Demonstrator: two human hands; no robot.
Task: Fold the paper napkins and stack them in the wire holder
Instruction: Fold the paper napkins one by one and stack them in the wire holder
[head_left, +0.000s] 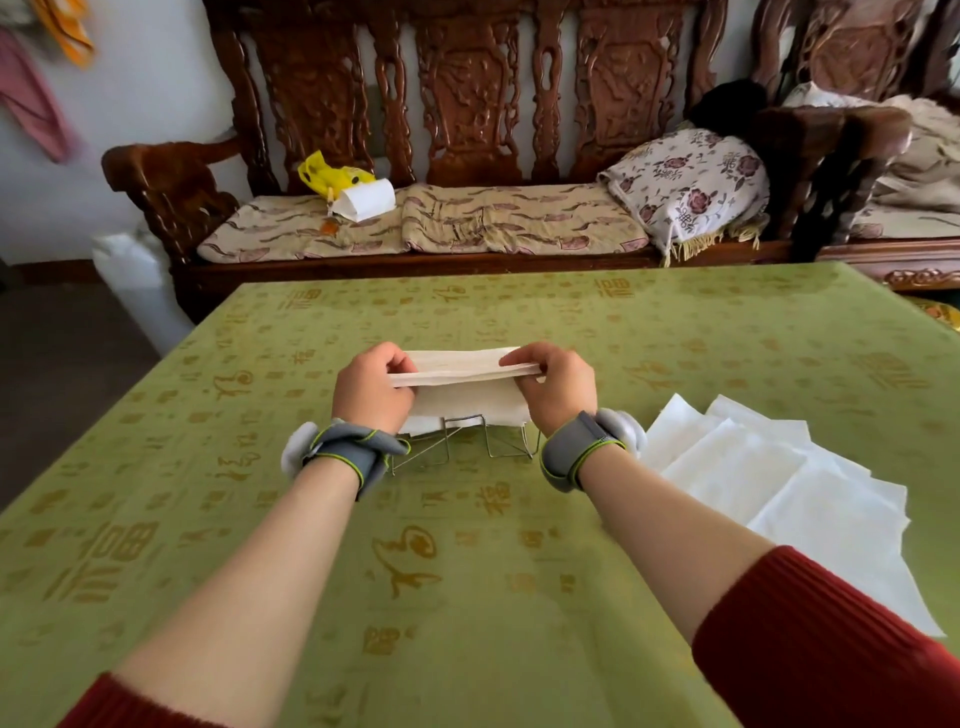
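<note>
A stack of folded white paper napkins stands upright in the wire holder at the middle of the green table. My left hand pinches the stack's top edge at its left end. My right hand pinches the same edge at its right end. Only the holder's thin metal feet and lower frame show below the napkins, between my two wrists. Several unfolded white napkins lie spread flat on the table to the right of my right forearm.
The green patterned tablecloth covers the whole table. Behind the table stands a carved wooden bench with cushions, a yellow bag, a white paper pack and a floral pillow.
</note>
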